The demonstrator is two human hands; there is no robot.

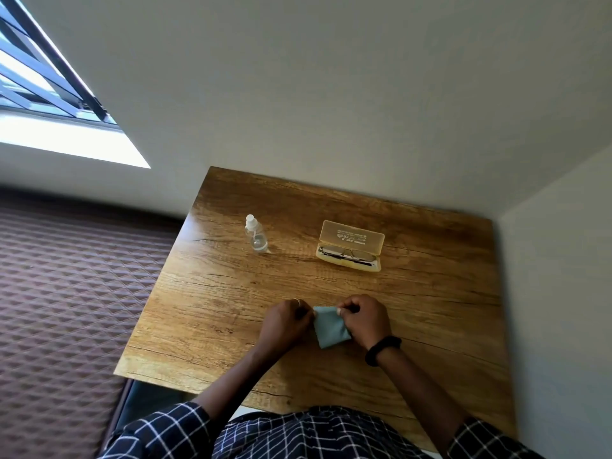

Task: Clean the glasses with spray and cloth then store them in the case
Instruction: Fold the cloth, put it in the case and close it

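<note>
Head view shows both hands low over the table (pixel 205 293), each grip pinched on the cloth (pixel 331 329). Left hand (pixel 284 323) nips the cloth's upper left corner between thumb and fingers; right hand (pixel 366 321) nips the upper right corner the same way, a dark band (pixel 382 350) on its wrist. Between the two grips the cloth hangs or lies as a small blue-grey square, its lower corner pointing back toward the person; whether it rests on the wood or is just lifted off it cannot be told.

Beyond the grips, well apart from them and a little to the right, the case (pixel 351 243) lies open with its lid tipped back. The glasses (pixel 347 254) are inside its lower half, folded, lenses up. Beyond the left grip and further to the left stands the spray (pixel 255 234), upright, cap on, well apart from the case and from both hands.

As a judgement of progress: the glasses sit in the case and the lid is open, so either the work has hardly begun, or the cleaning is done and the cloth is being folded. The pictures do not settle which; no wet marks or droplets can be made out on the lenses at this size. If it is the start, everything remains: take out the glasses, spray, wipe, return them, shut the lid. If it is the end, only putting the cloth away and closing the case are left.
</note>
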